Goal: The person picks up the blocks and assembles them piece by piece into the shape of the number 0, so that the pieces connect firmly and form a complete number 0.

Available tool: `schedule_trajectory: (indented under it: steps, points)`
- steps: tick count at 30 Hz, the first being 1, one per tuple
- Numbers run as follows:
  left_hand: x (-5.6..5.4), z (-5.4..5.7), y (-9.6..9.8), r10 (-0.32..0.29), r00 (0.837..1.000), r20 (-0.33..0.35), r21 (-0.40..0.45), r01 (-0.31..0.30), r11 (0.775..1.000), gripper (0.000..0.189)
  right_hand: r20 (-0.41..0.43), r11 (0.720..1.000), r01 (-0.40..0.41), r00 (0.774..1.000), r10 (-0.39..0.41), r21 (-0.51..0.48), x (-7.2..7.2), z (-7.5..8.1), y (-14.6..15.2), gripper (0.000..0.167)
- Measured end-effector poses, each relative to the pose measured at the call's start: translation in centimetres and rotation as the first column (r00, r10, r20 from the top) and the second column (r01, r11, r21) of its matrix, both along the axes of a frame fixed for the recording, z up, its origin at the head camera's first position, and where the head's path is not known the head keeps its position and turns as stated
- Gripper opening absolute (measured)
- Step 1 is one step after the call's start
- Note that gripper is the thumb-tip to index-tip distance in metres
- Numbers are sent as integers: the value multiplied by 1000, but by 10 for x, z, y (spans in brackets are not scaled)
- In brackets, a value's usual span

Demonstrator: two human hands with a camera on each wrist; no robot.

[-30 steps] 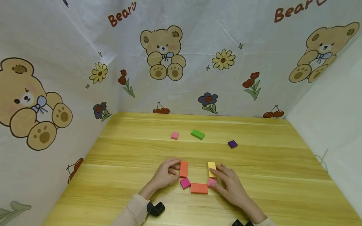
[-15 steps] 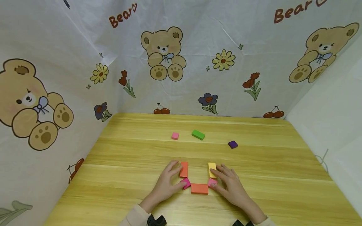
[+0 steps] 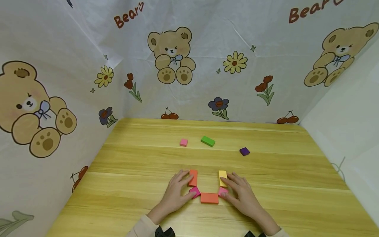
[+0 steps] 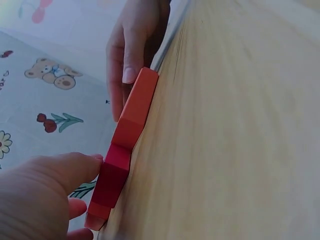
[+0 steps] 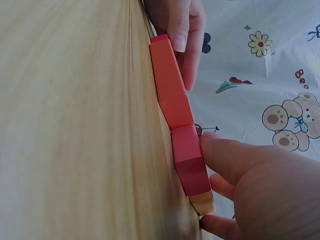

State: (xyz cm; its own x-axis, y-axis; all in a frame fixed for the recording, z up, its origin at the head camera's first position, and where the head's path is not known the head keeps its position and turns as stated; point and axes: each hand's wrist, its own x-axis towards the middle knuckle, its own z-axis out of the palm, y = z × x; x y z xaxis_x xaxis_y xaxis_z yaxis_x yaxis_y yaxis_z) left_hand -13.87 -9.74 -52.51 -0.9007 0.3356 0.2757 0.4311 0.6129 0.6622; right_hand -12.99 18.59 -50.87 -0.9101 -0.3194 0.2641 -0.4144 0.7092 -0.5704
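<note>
Several blocks form a U on the wooden table (image 3: 148,158). My left hand (image 3: 173,194) rests its thumb on the magenta block (image 3: 194,190) while its fingers touch the upright-lying orange block (image 3: 193,176) on the left side. Opposite, my right hand (image 3: 244,196) has its thumb at the pink block (image 3: 222,190) and fingertips on the yellow block (image 3: 222,173). Between the two corner blocks lies a second orange block (image 3: 209,198), touched by neither hand. From the left wrist view, the magenta block (image 4: 113,175) meets that front orange block (image 4: 139,102) at a corner.
Farther back on the table lie a small pink block (image 3: 184,142), a green block (image 3: 208,141) and a dark purple block (image 3: 244,151). A white cloth (image 3: 201,95) printed with bears stands behind the table and along its left side.
My left hand has shifted toward the front right corner of its blocks, its thumb coming onto the magenta block. The right hand stays at the pink and yellow blocks.
</note>
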Motion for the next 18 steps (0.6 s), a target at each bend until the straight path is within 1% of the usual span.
schedule_trajectory:
  steps: [9,18]
  points:
    - [0,-1,0,4,1000,18,-34,-3,999,56,-1,1000,-9,1000,9,-8,0,-1,0,51]
    - [0,1,-1,1,1000,22,-27,0,1000,55,-7,1000,-14,1000,14,-11,-1,-3,1,51]
